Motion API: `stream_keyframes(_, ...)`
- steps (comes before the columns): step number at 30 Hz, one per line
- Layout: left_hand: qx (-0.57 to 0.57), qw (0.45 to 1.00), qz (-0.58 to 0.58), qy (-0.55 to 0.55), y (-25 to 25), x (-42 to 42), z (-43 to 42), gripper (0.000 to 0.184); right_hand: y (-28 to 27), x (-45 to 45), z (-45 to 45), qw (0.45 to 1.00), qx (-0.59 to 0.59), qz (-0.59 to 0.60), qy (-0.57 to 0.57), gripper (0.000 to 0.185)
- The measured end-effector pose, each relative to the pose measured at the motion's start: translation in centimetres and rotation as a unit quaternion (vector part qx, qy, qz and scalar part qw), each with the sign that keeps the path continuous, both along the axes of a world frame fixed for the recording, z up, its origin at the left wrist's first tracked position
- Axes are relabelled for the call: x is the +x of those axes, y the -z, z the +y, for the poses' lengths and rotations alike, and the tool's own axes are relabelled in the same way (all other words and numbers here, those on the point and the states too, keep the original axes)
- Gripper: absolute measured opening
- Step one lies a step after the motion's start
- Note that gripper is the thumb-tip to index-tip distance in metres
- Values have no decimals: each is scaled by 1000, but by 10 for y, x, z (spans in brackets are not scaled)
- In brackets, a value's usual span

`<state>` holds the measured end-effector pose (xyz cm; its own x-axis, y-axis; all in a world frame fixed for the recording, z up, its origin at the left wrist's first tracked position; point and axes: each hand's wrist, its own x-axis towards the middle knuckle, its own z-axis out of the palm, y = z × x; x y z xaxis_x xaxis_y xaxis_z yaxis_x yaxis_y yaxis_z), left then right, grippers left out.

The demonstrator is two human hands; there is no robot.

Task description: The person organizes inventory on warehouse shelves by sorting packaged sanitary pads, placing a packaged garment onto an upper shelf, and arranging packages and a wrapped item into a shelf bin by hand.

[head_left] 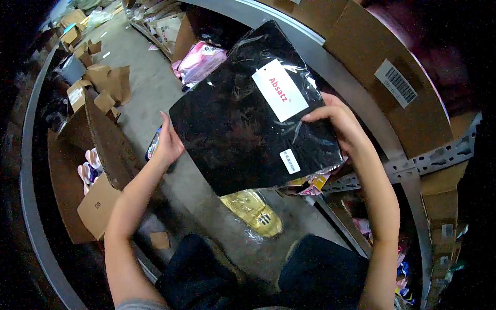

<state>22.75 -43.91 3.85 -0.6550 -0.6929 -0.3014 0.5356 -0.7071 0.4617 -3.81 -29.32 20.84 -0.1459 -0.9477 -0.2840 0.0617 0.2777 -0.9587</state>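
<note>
Head camera view shows you holding a plastic-wrapped black garment (232, 124) up in front of you, tilted, between your two hands. Your right hand (343, 124) pinches its right edge, one fingertip pressing on the clear wrap just beside the lower corner of the white Absatz hang tag (281, 92). Your left hand (171, 144) is at the left edge, thumb raised and spread along the side; the fingers run behind the pack, so you cannot tell how they are set. A small white label (290, 161) sits on the near part of the wrap, toward the right.

Below the near edge, a gold plastic-wrapped packet (256, 214) lies on the grey floor (199, 178), ahead of your dark-clothed legs. Beyond the garment's far left side, a pink packet (201, 63) lies near an open carton. On your left stands a large open cardboard box (64, 191) with pale pink and purple items (90, 170) inside. On your right, a cardboard box with a barcode label (396, 83) rests above a perforated metal shelf beam (439, 160).
</note>
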Motion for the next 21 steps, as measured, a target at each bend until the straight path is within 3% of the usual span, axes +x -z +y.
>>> stream_keyframes(6,-50,992,50,108,-18,-13,32,40,9,-13,-1,999,8,39,34,36)
stream_keyframes(8,-127,984,-84,96,-39,-21,43,31,6,-6,0,998,7,69,11,38)
stream_keyframes(10,-145,978,-122,90,-60,-24,48,26,-2,18,9,957,-94,268,-63,47)
stream_keyframes(12,-159,961,-211,81,-84,-27,53,21,4,41,15,941,-122,301,-98,61)
stream_keyframes(13,-154,948,-275,47,-101,-30,66,22,9,57,19,944,-123,291,-99,65)
stream_keyframes(16,-293,922,-254,-12,-126,-27,93,27,15,101,19,839,-220,465,-177,70)
stream_keyframes(18,-282,906,-313,-25,-125,-21,89,29,34,130,18,818,-274,482,-153,71)
stream_keyframes(20,-339,907,-217,-122,-119,-22,87,25,41,150,15,797,-232,524,-190,73)
stream_keyframes(21,-244,942,-186,-134,-116,-22,84,27,44,152,13,798,-230,525,-189,73)
